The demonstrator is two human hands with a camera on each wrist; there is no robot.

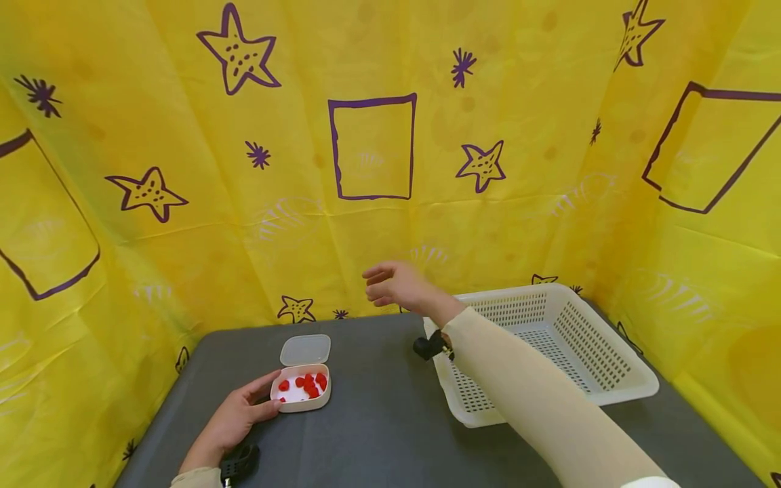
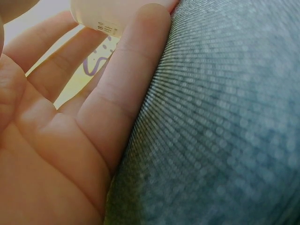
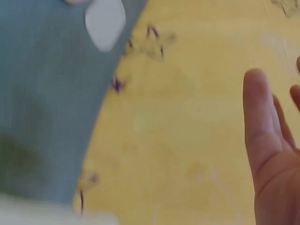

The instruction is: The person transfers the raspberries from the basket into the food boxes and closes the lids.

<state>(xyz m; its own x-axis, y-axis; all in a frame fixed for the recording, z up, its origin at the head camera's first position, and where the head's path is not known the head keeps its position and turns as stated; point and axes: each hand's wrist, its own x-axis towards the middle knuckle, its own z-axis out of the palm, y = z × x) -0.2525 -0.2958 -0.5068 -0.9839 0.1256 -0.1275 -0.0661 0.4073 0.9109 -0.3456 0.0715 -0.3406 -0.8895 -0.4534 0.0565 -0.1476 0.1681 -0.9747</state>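
My left hand (image 1: 236, 412) grips the left side of a small white plastic box (image 1: 303, 407), thumb in front and fingers behind. Several small red pieces (image 1: 308, 381) lie inside it; their exact kind is too small to tell. Just behind the box lies a translucent lid (image 1: 306, 350), and whether it is joined on cannot be made out. The left wrist view shows the box's wall (image 2: 96, 11) against the fingertips. In the air over the table's back edge, my right hand (image 1: 407, 288) has loosely bent fingers and holds nothing. Its forearm passes over a white basket (image 1: 616, 396).
The basket has perforated walls and stands on the right side of the dark grey table (image 1: 366, 440). A yellow curtain (image 1: 378, 237) with purple stars and outlines surrounds the table at the back and on both sides.
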